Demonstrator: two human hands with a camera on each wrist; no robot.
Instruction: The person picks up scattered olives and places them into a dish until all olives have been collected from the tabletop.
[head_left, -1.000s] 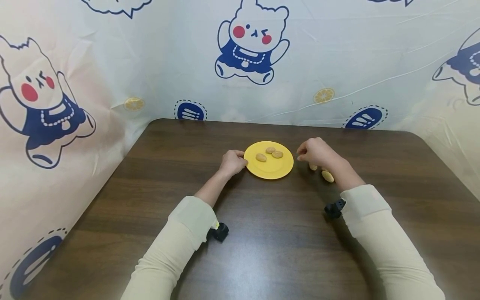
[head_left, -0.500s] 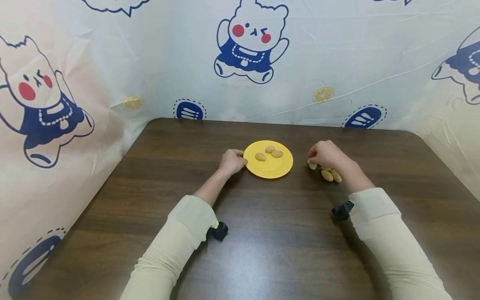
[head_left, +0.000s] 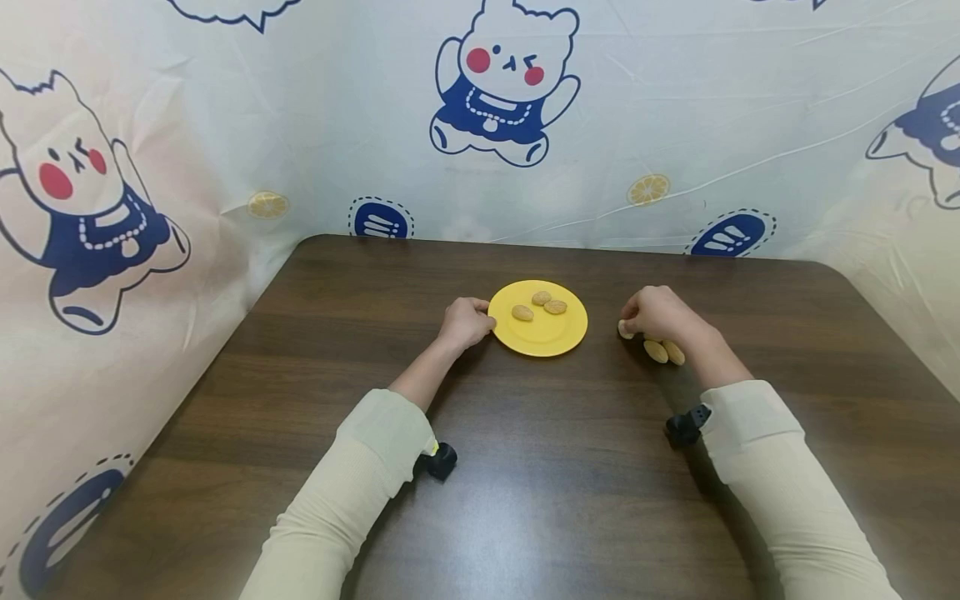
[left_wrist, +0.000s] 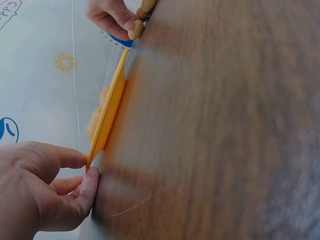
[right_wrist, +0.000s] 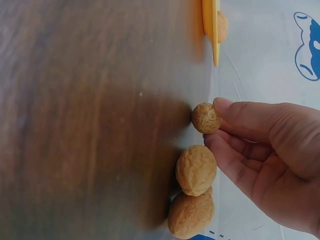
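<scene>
Since a second ago our right hand (head_left: 660, 312) has moved away from the yellow plate (head_left: 540, 340), rightward to the table (head_left: 487, 500) — thumb and fingertips now pinch one nut (right_wrist: 204, 118), just beside the loose nuts (right_wrist: 196, 170). Our left hand (head_left: 465, 322) pinches the plate's left rim — we count three tan nuts (head_left: 522, 313) lying on it.

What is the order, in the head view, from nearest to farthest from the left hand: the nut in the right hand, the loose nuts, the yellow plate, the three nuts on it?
1. Yellow plate: left hand pinches its left rim.
2. Three nuts: on the plate.
3. Held nut: in the right hand, right of the plate.
4. Loose nuts: farther right.
</scene>
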